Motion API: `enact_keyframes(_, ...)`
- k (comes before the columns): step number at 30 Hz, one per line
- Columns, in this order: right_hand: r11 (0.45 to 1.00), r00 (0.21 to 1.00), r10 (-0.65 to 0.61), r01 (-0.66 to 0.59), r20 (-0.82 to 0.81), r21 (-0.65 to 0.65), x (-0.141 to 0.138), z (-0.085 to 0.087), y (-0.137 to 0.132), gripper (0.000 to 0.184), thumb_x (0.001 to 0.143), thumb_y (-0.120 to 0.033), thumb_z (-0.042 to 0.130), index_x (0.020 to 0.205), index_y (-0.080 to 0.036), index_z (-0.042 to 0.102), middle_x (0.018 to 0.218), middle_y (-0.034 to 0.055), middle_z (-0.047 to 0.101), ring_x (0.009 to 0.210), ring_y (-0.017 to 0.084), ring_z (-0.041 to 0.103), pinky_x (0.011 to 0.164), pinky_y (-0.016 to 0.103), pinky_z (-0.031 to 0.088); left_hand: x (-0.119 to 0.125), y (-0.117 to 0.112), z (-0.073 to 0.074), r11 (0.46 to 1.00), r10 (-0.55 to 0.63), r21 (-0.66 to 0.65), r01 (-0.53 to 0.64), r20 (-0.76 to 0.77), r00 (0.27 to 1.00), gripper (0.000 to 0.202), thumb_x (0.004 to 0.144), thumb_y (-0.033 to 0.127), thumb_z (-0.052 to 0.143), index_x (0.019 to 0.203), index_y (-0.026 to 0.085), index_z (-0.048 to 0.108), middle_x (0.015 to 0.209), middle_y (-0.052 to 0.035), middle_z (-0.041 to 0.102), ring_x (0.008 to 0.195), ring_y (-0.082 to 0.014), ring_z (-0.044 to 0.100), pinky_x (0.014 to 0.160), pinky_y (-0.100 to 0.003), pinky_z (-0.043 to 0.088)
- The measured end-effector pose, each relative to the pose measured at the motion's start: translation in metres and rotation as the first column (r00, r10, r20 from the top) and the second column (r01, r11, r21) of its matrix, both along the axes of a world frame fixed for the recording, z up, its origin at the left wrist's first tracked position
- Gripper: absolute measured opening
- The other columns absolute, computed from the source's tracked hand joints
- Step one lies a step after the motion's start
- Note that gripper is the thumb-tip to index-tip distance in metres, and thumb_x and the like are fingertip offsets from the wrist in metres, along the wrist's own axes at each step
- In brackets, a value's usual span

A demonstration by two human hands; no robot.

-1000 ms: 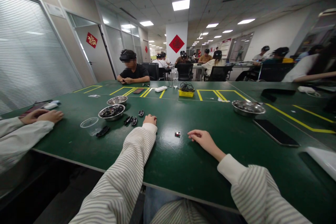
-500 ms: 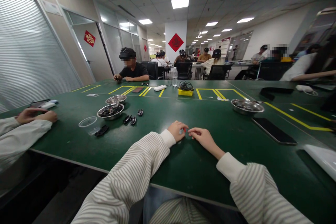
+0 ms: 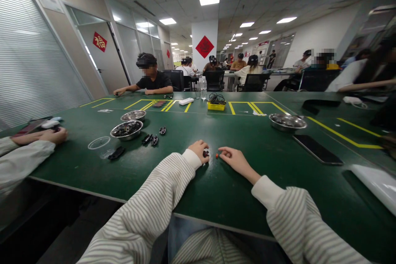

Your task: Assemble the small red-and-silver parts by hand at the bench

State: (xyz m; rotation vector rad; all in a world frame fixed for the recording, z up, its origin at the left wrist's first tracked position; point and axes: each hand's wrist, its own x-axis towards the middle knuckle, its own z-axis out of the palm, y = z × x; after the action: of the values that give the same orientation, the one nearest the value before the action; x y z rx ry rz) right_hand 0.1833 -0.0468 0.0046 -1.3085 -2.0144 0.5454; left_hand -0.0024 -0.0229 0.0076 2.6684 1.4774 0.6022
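A dark part (image 3: 206, 154) is clamped in the curled left hand (image 3: 198, 149), low on the table (image 3: 247, 140). A red bit (image 3: 217, 156) is pinched by the right hand (image 3: 235, 160) just beside it. Both are best held low, steady and close.

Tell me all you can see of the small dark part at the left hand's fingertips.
The small dark part is a tiny black piece, too small to make out its shape or material. It sits low at the green table, pinched in the grip of the left hand, whose curled fingers cover much of it. A small red piece lies apart just to its right, at the fingertips of the right hand.
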Motion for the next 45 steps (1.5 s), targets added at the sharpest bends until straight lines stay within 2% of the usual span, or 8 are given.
enact_keyframes(3,0.999,0.995,0.003,-0.007,0.101,0.034,-0.002,-0.001,0.002,0.032,0.067,-0.034,0.051,0.094,-0.019,0.06,0.069,0.0011,0.061,0.054,0.011,0.049,0.052,0.022,0.036,-0.001,0.003,-0.003,0.995,-0.014,-0.097,0.011,-0.023,1.0,0.02,0.063,0.024,0.056,0.081,0.017,0.059,0.075,-0.0022,0.052,0.07,-0.0144,0.05,0.067,-0.025,0.042)
enact_keyframes(8,0.995,0.986,-0.013,-0.003,0.168,0.095,-0.004,-0.003,0.002,0.022,0.068,-0.033,0.052,0.08,-0.021,0.066,0.071,0.003,0.061,0.058,0.012,0.051,0.055,0.023,0.037,0.009,0.003,-0.008,0.985,-0.133,-0.102,0.14,0.077,0.988,0.018,0.066,0.021,0.056,0.083,0.018,0.06,0.072,-0.0001,0.053,0.063,-0.0101,0.05,0.064,-0.022,0.042)
enact_keyframes(11,0.996,0.995,-0.007,-0.002,0.102,0.091,-0.003,-0.002,0.0,0.022,0.068,-0.033,0.052,0.079,-0.02,0.066,0.071,0.0038,0.062,0.059,0.013,0.053,0.056,0.023,0.039,0.012,0.002,-0.01,0.981,-0.163,-0.079,0.175,0.139,0.977,0.019,0.065,0.019,0.056,0.083,0.019,0.061,0.072,0.0003,0.053,0.061,-0.0087,0.05,0.063,-0.021,0.042)
enact_keyframes(16,0.998,0.992,0.03,-0.023,-0.12,0.059,-0.004,0.002,-0.005,0.02,0.067,-0.029,0.053,0.08,-0.019,0.065,0.072,0.0037,0.066,0.063,0.015,0.058,0.06,0.024,0.044,0.012,-0.002,-0.007,0.985,-0.166,-0.001,0.173,0.267,0.949,0.017,0.066,0.018,0.056,0.082,0.017,0.06,0.069,0.0007,0.053,0.056,-0.0063,0.048,0.058,-0.019,0.043)
enact_keyframes(22,0.995,0.975,0.029,-0.008,-0.219,0.095,-0.004,0.005,-0.008,0.016,0.065,-0.026,0.055,0.074,-0.018,0.065,0.07,0.0033,0.066,0.062,0.015,0.06,0.06,0.025,0.046,0.013,-0.006,-0.004,0.972,-0.233,0.088,0.216,0.353,0.906,0.014,0.068,0.019,0.055,0.081,0.016,0.058,0.071,0.0,0.054,0.056,-0.0054,0.048,0.057,-0.018,0.043)
enact_keyframes(31,0.999,0.926,0.053,-0.046,-0.374,0.026,-0.004,0.005,-0.01,0.023,0.063,-0.031,0.059,0.079,-0.015,0.065,0.078,0.0074,0.066,0.072,0.019,0.061,0.068,0.03,0.048,0.012,-0.009,-0.001,0.963,-0.262,0.16,0.217,0.363,0.894,0.016,0.071,0.024,0.051,0.083,0.016,0.057,0.073,-0.0011,0.054,0.059,-0.006,0.049,0.059,-0.019,0.044)
enact_keyframes(38,0.999,0.886,0.05,-0.054,-0.461,0.006,-0.006,0.005,-0.01,0.024,0.062,-0.032,0.06,0.077,-0.013,0.063,0.076,0.0081,0.066,0.071,0.018,0.061,0.068,0.03,0.049,0.013,-0.012,0.0,0.953,-0.291,0.202,0.226,0.396,0.871,0.017,0.072,0.026,0.051,0.084,0.015,0.057,0.075,-0.0024,0.054,0.061,-0.0069,0.049,0.06,-0.019,0.045)
enact_keyframes(45,0.998,0.889,0.06,-0.06,-0.455,0.014,-0.005,0.008,-0.012,0.021,0.063,-0.03,0.06,0.075,-0.014,0.064,0.076,0.0076,0.066,0.071,0.019,0.062,0.067,0.03,0.049,0.013,-0.014,0.002,0.954,-0.278,0.216,0.208,0.38,0.882,0.017,0.071,0.024,0.051,0.085,0.016,0.058,0.078,-0.0036,0.055,0.07,-0.0095,0.052,0.065,-0.022,0.045)
